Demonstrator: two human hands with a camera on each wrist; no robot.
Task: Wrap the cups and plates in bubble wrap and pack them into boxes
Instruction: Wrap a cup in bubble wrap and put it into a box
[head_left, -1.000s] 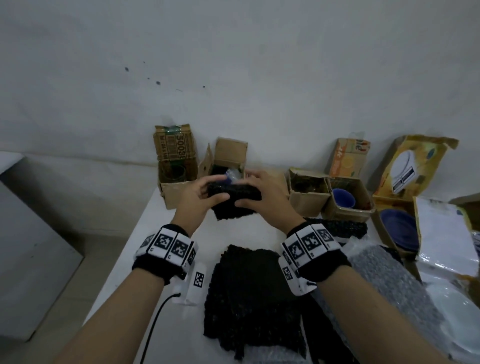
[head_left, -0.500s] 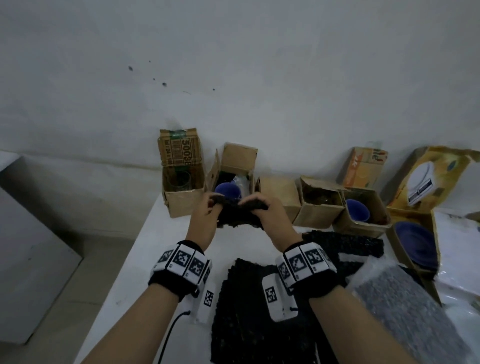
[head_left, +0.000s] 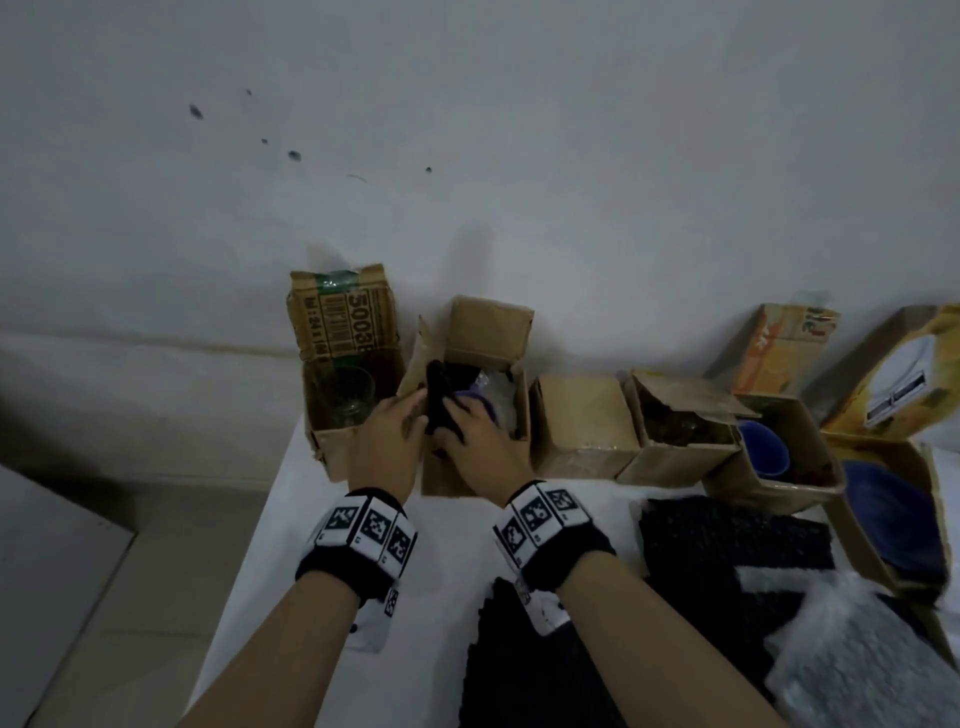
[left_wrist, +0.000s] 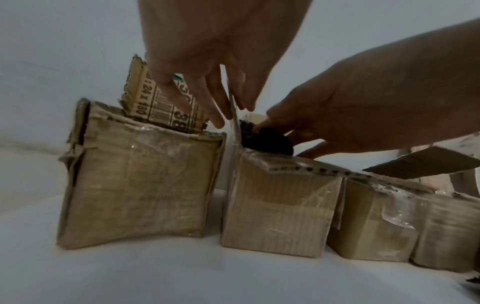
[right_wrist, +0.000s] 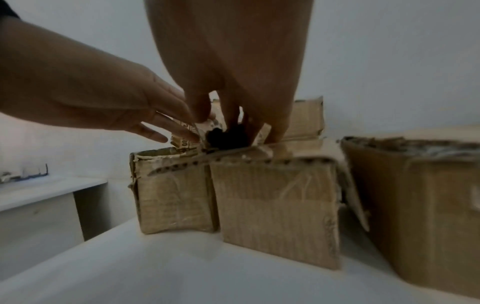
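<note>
Spare black wrap sheets (head_left: 545, 660) lay nearest me on the table (head_left: 447, 551). My right hand (head_left: 480, 441) pinched the black wrapped bundle (head_left: 441, 410), half inside the open box (head_left: 470, 426); left hand (head_left: 387, 441) lay straight-fingered against the side flap. Best pushed straight down, flap held wide. Tight fit: glass box (head_left: 337, 415) touching left, closed box (head_left: 582, 421) right, wall behind.

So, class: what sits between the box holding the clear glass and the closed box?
Head view: an open box, where both hands push in a black bundle.
</note>
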